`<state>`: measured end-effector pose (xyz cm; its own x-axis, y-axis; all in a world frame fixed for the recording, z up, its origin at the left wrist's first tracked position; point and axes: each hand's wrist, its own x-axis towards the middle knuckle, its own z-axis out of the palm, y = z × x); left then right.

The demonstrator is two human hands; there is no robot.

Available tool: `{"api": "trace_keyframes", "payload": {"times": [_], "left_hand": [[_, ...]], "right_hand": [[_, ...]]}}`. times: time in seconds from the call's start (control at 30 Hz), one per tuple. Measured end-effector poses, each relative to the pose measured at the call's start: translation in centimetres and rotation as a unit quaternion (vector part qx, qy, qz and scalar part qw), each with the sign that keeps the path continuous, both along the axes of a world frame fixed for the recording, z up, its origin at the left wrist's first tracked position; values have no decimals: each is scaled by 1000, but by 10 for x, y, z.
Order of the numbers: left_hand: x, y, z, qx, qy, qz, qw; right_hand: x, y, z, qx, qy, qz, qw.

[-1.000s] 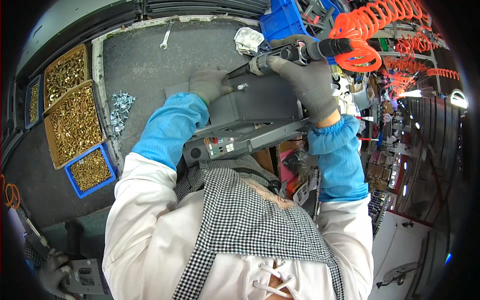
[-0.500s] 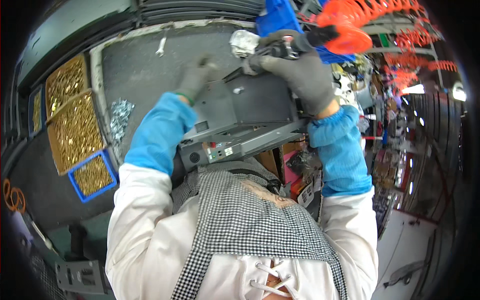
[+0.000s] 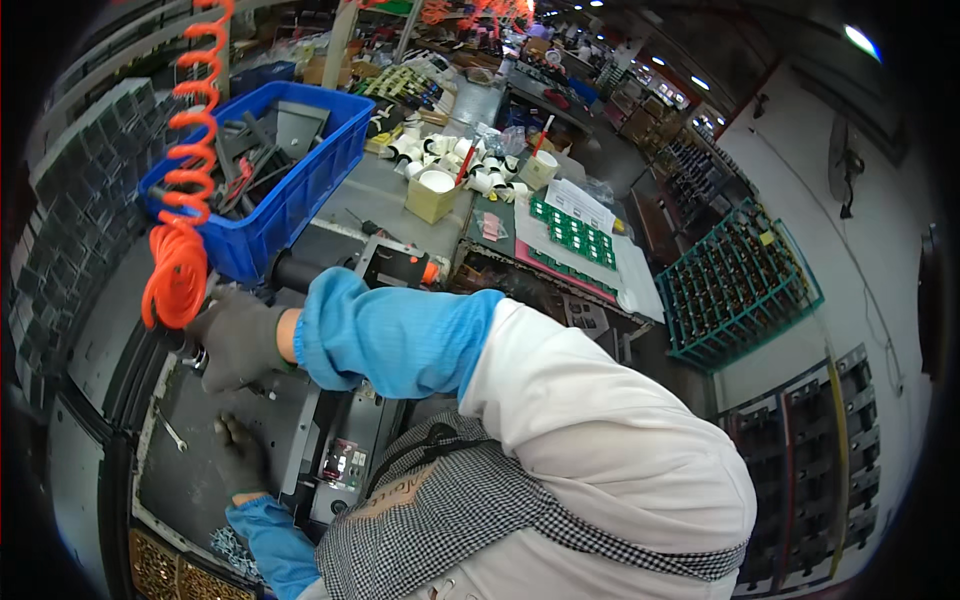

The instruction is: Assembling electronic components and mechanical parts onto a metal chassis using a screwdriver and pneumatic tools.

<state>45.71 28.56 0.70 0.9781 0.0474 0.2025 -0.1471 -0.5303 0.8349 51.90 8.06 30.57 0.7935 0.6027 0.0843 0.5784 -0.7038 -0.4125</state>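
Note:
My right hand (image 3: 240, 342), in a grey glove, is closed around an air screwdriver. Most of the tool is hidden by the hand; its silver fitting (image 3: 197, 357) shows beside an orange coiled hose (image 3: 180, 270). My left hand (image 3: 243, 460), also gloved, is nearer to me over the dark worktop, beside the grey metal housing (image 3: 300, 450). Its fingers are curled together, and what they hold, if anything, does not show. A panel with small ports (image 3: 345, 465) faces me on the housing. My right arm covers part of the housing.
A blue bin (image 3: 262, 235) of grey parts stands beyond my right hand. A wrench (image 3: 173, 430), silver screws (image 3: 232, 545) and a tray of brass pieces (image 3: 155, 565) lie on the left. Green circuit boards (image 3: 575, 235) and white round parts (image 3: 485, 180) sit on benches to the right.
My view has swung to the right, bringing the blue bin and far benches into sight. The air screwdriver stays in my right hand; its tip no longer shows.

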Motion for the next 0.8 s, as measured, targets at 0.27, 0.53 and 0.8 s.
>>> {"api": "trace_keyframes", "payload": {"times": [0.27,0.53,0.8], "left_hand": [[-30,31,47,-656,157,25,738],[-90,23,141,-715,67,-10,696],[-133,-54,231,-672,67,158,720]], "right_hand": [[-13,-11,17,214,80,44,972],[-61,-37,54,469,51,162,867],[-76,-100,73,535,239,183,789]]}}
